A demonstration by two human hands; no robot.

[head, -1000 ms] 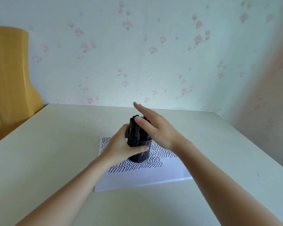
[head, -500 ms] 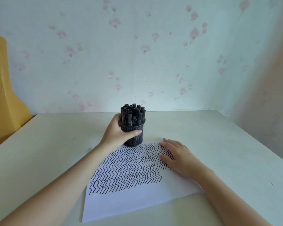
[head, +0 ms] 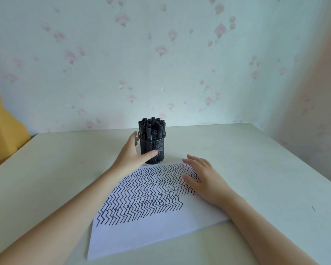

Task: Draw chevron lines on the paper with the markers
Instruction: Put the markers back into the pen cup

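A black mesh holder (head: 152, 150) packed with several black markers (head: 151, 127) stands upright on the table, just beyond the paper's far edge. My left hand (head: 131, 153) is beside it on the left. The thumb touches the holder's front and the fingers are loosely extended along its left side, not wrapped round it. The white paper (head: 145, 232) lies slanted in front of me, its far half filled with rows of black chevron lines (head: 147, 192). My right hand (head: 201, 178) rests flat on the paper's far right part, fingers spread.
The pale table (head: 237, 150) reaches to a flowered wall at the back and on the right. A yellow chair back (head: 2, 131) stands at the left edge. A small dark mark (head: 313, 208) sits on the table at right.
The holder went from above the paper to the table behind it. My right hand came off the markers and down flat on the paper. My left hand's grip on the holder has loosened.
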